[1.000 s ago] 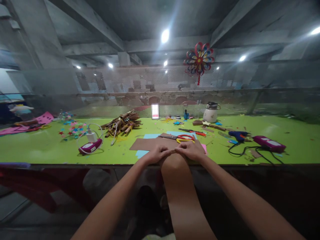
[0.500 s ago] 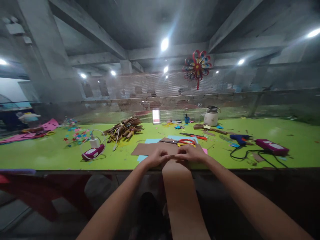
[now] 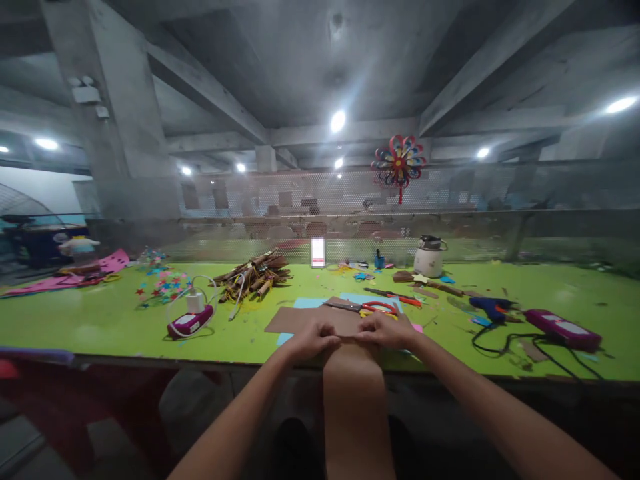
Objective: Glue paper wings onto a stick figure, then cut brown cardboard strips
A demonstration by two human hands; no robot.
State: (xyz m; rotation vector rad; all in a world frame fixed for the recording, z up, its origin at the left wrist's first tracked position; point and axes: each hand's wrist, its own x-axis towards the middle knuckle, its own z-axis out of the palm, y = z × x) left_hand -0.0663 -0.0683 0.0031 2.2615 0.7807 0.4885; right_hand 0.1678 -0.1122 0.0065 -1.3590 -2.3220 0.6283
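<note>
A long strip of brown paper (image 3: 354,407) hangs down over the near edge of the green table. My left hand (image 3: 316,339) pinches the left side of its top end, fingers curled. On the right side of the same end, my right hand (image 3: 386,331) grips it with bent fingers. The end between the hands looks narrowly folded or rolled. Just beyond my hands lie another brown piece (image 3: 287,320), light blue sheets (image 3: 307,303) and scissors with red handles (image 3: 379,307).
Brown paper rolls (image 3: 257,275) lie behind to the left, near a purple power strip (image 3: 191,323). To the right are a blue glue gun (image 3: 493,308), another purple power strip (image 3: 563,329) with black cables, and a white jug (image 3: 429,257). A mesh panel (image 3: 240,200) stands at the back.
The whole view has shifted, so the table and hands appear lower in the picture. Both hands keep their grip on the strip's end, and the hanging part looks straighter.
</note>
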